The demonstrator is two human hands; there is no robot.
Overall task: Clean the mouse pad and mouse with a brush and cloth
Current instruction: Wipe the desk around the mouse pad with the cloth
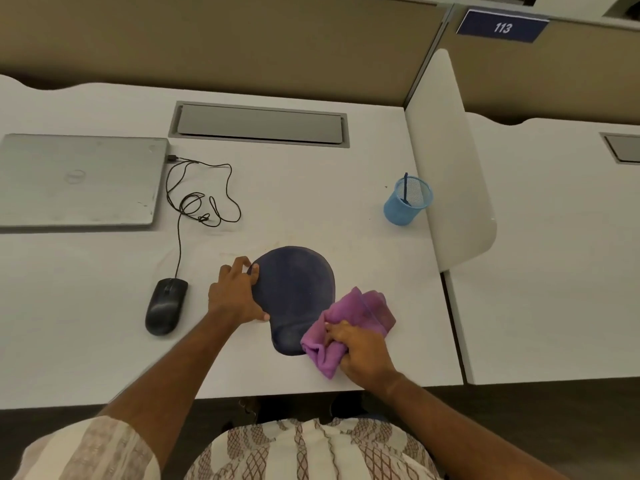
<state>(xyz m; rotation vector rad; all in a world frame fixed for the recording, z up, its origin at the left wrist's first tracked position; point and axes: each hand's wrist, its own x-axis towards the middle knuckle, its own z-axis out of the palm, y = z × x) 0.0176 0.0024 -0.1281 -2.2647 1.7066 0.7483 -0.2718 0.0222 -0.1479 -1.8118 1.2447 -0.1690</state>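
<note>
A dark blue mouse pad point(294, 289) with a wrist rest lies on the white desk near its front edge. My left hand point(235, 294) presses flat on the pad's left rim, fingers spread. A crumpled purple cloth point(360, 317) covers the pad's lower right corner, and my right hand point(363, 351) grips it. The black wired mouse point(166, 305) sits to the left of the pad, untouched. A blue brush point(404, 188) stands in a blue mesh cup point(405, 202) at the back right.
A closed grey laptop point(78, 180) lies at the back left, with the mouse's coiled cable point(201, 202) beside it. A grey cable hatch point(259, 124) is set into the desk behind. A white divider panel point(450, 161) bounds the desk on the right.
</note>
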